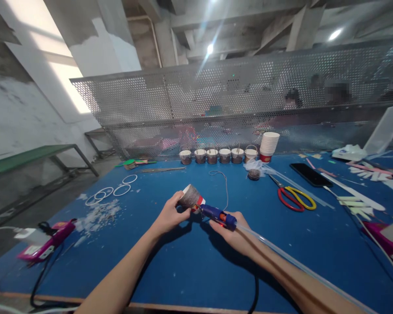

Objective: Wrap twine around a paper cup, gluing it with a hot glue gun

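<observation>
A row of filled cups [218, 155] is lined along the far edge of the blue desk [170, 261], beside stacked paper cups [269, 146]. Scissors [294, 198], a phone [310, 174] and white rings [113, 192] are also seen.

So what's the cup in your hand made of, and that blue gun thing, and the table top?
The cup looks like paper: thin white wall, red base band, side covered in something brown-grey and rough. The glue gun seems hard, glossy blue plastic, with a see-through stick behind, probably glue. The table looks covered in matte blue felt or mat; I can't tell which.
</observation>
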A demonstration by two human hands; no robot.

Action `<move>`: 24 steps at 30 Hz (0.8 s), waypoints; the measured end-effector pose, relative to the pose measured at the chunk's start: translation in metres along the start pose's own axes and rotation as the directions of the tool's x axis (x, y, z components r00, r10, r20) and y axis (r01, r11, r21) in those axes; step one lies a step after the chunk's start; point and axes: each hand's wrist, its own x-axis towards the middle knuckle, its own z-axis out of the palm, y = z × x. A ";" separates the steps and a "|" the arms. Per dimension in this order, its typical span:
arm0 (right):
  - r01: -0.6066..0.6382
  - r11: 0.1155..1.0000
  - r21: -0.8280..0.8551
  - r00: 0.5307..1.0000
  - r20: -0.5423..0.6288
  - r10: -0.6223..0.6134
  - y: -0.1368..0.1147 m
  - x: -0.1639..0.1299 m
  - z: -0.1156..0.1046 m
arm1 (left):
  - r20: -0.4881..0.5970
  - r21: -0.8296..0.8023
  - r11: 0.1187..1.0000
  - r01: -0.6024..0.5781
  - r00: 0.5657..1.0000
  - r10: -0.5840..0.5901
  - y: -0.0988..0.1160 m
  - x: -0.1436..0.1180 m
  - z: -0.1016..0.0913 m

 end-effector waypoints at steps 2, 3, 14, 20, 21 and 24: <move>0.001 1.000 -0.004 1.000 0.003 -0.001 0.000 0.000 0.000 | 0.014 0.008 1.000 -0.009 1.000 0.009 -0.001 0.000 0.000; -0.010 1.000 0.001 1.000 -0.001 0.010 0.000 0.001 -0.001 | 0.017 0.004 1.000 -0.016 1.000 0.016 -0.001 0.000 0.000; -0.163 0.985 0.063 0.987 -0.002 0.163 0.001 0.006 -0.008 | 0.021 -0.012 1.000 0.005 1.000 -0.005 -0.001 -0.001 0.001; -0.011 1.000 -0.023 1.000 -0.011 0.010 0.001 0.001 0.001 | 0.026 -0.009 0.999 0.050 0.998 -0.049 -0.003 0.000 0.003; 0.006 0.999 -0.051 1.000 -0.006 -0.006 0.000 0.000 0.002 | 0.022 -0.004 0.998 0.056 0.998 -0.056 -0.002 0.000 0.004; 0.051 0.991 -0.127 0.999 0.006 -0.051 -0.001 -0.002 0.005 | 0.006 -0.019 0.996 0.088 0.996 -0.088 0.000 0.000 0.005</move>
